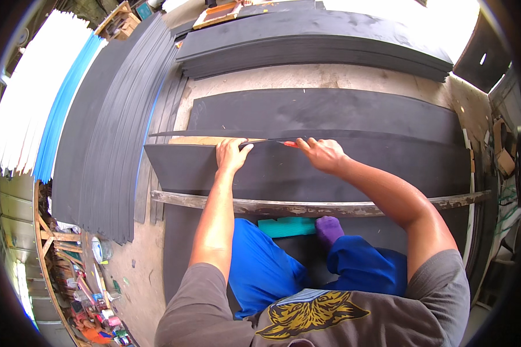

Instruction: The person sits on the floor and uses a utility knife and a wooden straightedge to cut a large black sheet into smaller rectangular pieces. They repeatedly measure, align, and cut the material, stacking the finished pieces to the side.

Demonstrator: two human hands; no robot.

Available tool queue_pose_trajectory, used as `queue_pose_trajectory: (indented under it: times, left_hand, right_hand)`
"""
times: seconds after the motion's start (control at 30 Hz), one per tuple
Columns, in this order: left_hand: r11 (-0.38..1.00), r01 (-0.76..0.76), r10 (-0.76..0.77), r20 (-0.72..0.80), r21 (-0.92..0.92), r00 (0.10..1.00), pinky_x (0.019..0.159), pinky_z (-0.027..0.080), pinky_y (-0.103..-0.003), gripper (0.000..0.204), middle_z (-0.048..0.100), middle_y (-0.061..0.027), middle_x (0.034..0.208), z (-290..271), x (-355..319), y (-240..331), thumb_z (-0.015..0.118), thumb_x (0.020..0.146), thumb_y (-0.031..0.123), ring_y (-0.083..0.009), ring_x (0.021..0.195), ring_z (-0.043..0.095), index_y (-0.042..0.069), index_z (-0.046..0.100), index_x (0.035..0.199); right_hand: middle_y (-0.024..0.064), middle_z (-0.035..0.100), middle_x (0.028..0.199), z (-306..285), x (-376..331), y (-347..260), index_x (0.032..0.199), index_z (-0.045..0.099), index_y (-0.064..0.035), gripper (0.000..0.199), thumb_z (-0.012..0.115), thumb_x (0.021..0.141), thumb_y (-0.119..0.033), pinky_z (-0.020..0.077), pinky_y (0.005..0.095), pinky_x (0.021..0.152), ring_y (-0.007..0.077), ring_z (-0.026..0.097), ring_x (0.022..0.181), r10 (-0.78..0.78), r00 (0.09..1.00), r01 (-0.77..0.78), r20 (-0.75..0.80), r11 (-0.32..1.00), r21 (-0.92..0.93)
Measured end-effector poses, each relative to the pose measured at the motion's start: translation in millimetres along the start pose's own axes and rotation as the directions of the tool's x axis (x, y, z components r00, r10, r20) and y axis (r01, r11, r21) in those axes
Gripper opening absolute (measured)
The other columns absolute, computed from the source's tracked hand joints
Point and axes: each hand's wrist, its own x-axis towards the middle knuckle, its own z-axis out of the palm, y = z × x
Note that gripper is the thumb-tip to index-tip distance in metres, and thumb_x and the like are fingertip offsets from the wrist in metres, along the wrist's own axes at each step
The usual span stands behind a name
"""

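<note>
My left hand (231,155) is closed on the raised edge of a black sheet (307,170), thumb on top. My right hand (324,154) grips a red-handled cutter knife (289,144), whose tip lies at the far edge of that sheet. Left of the knife, a gap runs between the sheet and a thin black strip (200,134). A tan surface (194,140) shows in the gap. Nearer me, a long worn straight bar (307,209) lies across the black material.
Another black sheet (324,110) lies just beyond. Farther off is a stack of black sheets (318,43). More black sheets (110,133) are stacked at the left, beside blue sheets (69,107) and white ones (32,87). Near my feet is a green piece (286,226).
</note>
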Motion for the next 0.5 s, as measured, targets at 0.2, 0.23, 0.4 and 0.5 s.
queue_pose_trajectory:
  times: [0.2,0.23,0.4,0.5]
  left_hand:
    - [0.999,0.045,-0.044,0.022,-0.023,0.999,0.107,0.044,-0.044,0.037,0.078,-0.0086,0.115,-1.3,-1.6,-0.5,0.081,0.088,0.042,-0.0275,0.119,0.067,0.012,0.081,0.11]
    - [0.999,0.047,-0.046,0.03,-0.024,0.998,0.107,0.044,-0.044,0.037,0.079,-0.0086,0.116,-2.1,-1.4,-0.1,0.081,0.088,0.042,-0.0275,0.119,0.067,0.012,0.081,0.11]
    - [0.999,0.033,-0.033,0.039,-0.023,0.999,0.107,0.044,-0.044,0.038,0.078,-0.0091,0.117,-5.6,-2.2,0.9,0.08,0.089,0.043,-0.0282,0.119,0.068,0.013,0.081,0.112]
    - [0.999,0.038,-0.037,0.052,-0.031,0.998,0.108,0.043,-0.044,0.039,0.078,-0.0086,0.118,-5.3,-3.1,0.8,0.081,0.088,0.043,-0.0282,0.12,0.067,0.012,0.081,0.112]
  right_hand:
    - [0.02,0.07,0.112,5.0,25.6,-21.1,0.149,0.045,-0.0011,0.05,0.053,0.101,-0.013,0.063,0.0473,0.069,0.0351,0.077,0.089,-0.042,0.999,0.042,-0.017,0.999,0.004]
    - [0.0199,0.07,0.111,4.8,28.5,-22.7,0.149,0.046,-0.0008,0.049,0.053,0.101,-0.013,0.0629,0.0475,0.069,0.0352,0.077,0.089,-0.045,0.999,0.045,-0.017,0.999,0.002]
    - [0.0201,0.072,0.107,3.9,38.3,-27.8,0.144,0.048,0.0018,0.046,0.054,0.101,-0.012,0.0626,0.0468,0.067,0.0358,0.078,0.085,-0.05,0.999,0.05,-0.021,0.999,-0.008]
    - [0.02,0.072,0.105,-0.3,42.0,-31.2,0.14,0.05,0.0037,0.043,0.055,0.1,-0.011,0.0626,0.0457,0.067,0.0352,0.078,0.085,-0.042,0.999,0.042,0.011,0.999,-0.026]
